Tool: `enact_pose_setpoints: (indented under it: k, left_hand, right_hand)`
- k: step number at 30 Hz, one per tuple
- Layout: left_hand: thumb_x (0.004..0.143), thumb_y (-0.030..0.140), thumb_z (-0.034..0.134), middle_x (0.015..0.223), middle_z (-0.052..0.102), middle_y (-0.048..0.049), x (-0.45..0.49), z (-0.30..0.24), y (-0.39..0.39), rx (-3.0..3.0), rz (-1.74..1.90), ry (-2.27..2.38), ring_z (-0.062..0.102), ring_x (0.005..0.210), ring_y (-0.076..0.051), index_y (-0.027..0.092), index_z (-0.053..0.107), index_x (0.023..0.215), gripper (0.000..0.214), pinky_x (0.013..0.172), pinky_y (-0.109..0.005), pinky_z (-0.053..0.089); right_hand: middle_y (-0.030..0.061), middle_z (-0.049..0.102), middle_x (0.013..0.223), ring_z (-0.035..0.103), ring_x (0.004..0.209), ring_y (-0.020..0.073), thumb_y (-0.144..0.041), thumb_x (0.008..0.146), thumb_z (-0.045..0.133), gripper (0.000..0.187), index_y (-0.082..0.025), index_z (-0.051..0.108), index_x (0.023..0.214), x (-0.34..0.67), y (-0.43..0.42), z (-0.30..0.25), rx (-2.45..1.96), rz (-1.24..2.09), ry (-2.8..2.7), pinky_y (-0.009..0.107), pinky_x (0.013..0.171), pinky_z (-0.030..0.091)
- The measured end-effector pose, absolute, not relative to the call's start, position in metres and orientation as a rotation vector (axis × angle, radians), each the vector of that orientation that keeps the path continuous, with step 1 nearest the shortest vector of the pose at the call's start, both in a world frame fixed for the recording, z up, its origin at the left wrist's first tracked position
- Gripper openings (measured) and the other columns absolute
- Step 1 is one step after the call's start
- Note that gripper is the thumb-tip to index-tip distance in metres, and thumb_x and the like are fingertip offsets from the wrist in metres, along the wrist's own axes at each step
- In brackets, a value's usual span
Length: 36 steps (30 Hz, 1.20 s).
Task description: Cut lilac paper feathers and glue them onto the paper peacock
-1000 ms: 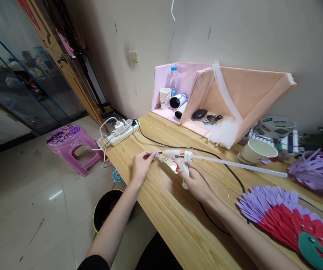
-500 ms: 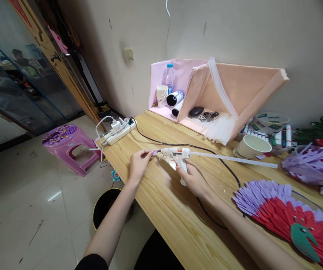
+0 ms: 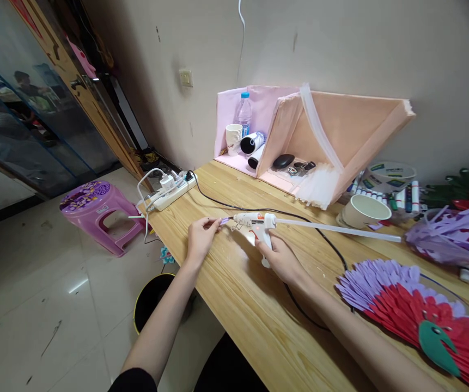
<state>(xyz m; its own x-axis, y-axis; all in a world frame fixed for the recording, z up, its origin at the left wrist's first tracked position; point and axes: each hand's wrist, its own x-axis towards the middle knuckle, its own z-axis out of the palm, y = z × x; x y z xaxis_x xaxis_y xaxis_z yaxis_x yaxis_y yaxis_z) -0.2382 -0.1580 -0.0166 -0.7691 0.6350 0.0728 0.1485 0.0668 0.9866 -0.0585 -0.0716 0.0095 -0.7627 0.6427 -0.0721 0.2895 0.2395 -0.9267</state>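
Purple strip (image 3: 225, 221) pinched in your left hand (image 3: 201, 239) over the table's (image 3: 238, 305) left side, glue gun (image 3: 259, 220) gripped in your right hand (image 3: 282, 257) beside it: gluing, it seems, next calling for a steady nozzle (image 3: 231, 218).

A pink stool (image 3: 111, 218) stands on the floor past the left corner of the bench (image 3: 238, 294), and a black bin (image 3: 146, 305) sits by the front edge. A pink box (image 3: 360, 128) stands along the back edge. In its left part are a bottle (image 3: 243, 114) with a blue cap, some stacked paper cups (image 3: 234, 140) and two tubes (image 3: 259, 139). A black round thing (image 3: 283, 161) lies in its right part.
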Motion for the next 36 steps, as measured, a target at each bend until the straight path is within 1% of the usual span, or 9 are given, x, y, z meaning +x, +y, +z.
enact_pose_setpoints:
  k: [3,6,13,18,23,26,29,32,36]
  left_hand:
    - [0.066,0.039,0.067,0.07,0.07,-0.007,-0.239,-0.017,-0.158,0.789,1.742,1.966,0.064,0.064,-0.016,0.012,0.07,0.078,0.029,0.064,-0.026,0.05]
    - [0.065,0.04,0.068,0.07,0.07,-0.007,-0.239,-0.017,-0.158,0.786,1.749,1.966,0.064,0.063,-0.016,0.012,0.07,0.078,0.03,0.064,-0.026,0.05]
    - [0.066,0.038,0.068,0.071,0.07,-0.0078,-0.238,-0.015,-0.158,0.762,1.752,1.951,0.064,0.064,-0.016,0.012,0.07,0.077,0.029,0.064,-0.026,0.05]
    - [0.066,0.038,0.068,0.071,0.07,-0.0075,-0.239,-0.017,-0.158,0.756,1.768,1.951,0.064,0.064,-0.016,0.012,0.07,0.079,0.029,0.064,-0.026,0.05]
    - [0.063,0.036,0.071,0.07,0.069,-0.0073,-0.244,-0.011,-0.159,0.669,1.85,1.891,0.063,0.063,-0.015,0.011,0.069,0.075,0.028,0.064,-0.025,0.05]
    - [0.06,0.037,0.073,0.067,0.068,-0.0063,-0.249,0.006,-0.161,0.608,1.876,1.769,0.062,0.06,-0.012,0.01,0.069,0.074,0.031,0.061,-0.022,0.049]
    - [0.058,0.039,0.075,0.064,0.067,-0.0046,-0.245,0.026,-0.164,0.559,1.813,1.613,0.06,0.057,-0.009,0.011,0.07,0.075,0.033,0.059,-0.019,0.049]
    - [0.059,0.038,0.075,0.062,0.067,-0.0031,-0.227,0.044,-0.166,0.609,1.707,1.485,0.059,0.054,-0.008,0.012,0.07,0.071,0.029,0.057,-0.017,0.048]
    - [0.062,0.036,0.073,0.062,0.067,-0.004,-0.19,0.06,-0.163,0.845,1.536,1.398,0.059,0.054,-0.01,0.013,0.07,0.068,0.024,0.058,-0.02,0.049]
  right_hand:
    - [-0.0011,0.048,0.063,0.046,0.058,0.0137,-0.036,0.081,0.042,0.021,-0.018,0.048,0.073,-0.059,-0.068,0.008,-0.839,1.44,-2.207,0.024,0.053,0.036]
    - [-0.0014,0.049,0.063,0.046,0.058,0.0136,-0.037,0.082,0.042,0.022,-0.018,0.049,0.073,-0.057,-0.066,0.005,-0.835,1.397,-2.226,0.024,0.053,0.036]
    - [0.0008,0.057,0.07,0.051,0.06,0.0151,-0.036,0.082,0.043,0.025,-0.016,0.057,0.084,-0.056,-0.065,0.005,-0.771,1.381,-2.237,0.024,0.054,0.038]
    - [0.0003,0.057,0.069,0.051,0.06,0.0145,-0.036,0.082,0.043,0.023,-0.017,0.056,0.079,-0.055,-0.068,0.008,-0.791,1.36,-2.264,0.024,0.055,0.039]
    - [0.0015,0.057,0.07,0.051,0.06,0.0145,-0.04,0.082,0.043,0.028,-0.016,0.055,0.087,-0.066,-0.061,0.005,-0.865,1.373,-2.09,0.024,0.055,0.039]
    - [0.0021,0.056,0.069,0.052,0.063,0.0162,-0.04,0.084,0.039,0.028,-0.017,0.055,0.084,-0.09,-0.045,0.001,-0.83,1.163,-2.056,0.026,0.058,0.039]
    - [0.0051,0.058,0.074,0.051,0.067,0.0183,-0.031,0.082,0.039,0.021,-0.016,0.053,0.084,-0.119,-0.027,-0.004,-0.81,0.828,-2.152,0.028,0.062,0.037]
    - [0.0062,0.058,0.075,0.049,0.071,0.0193,-0.023,0.079,0.042,0.013,-0.015,0.053,0.08,-0.14,-0.015,-0.008,-0.797,0.731,-2.185,0.03,0.066,0.037]
    - [0.0042,0.057,0.073,0.048,0.071,0.0176,-0.019,0.079,0.047,0.008,-0.014,0.054,0.081,-0.14,-0.012,-0.009,-0.697,0.659,-2.278,0.034,0.074,0.037]
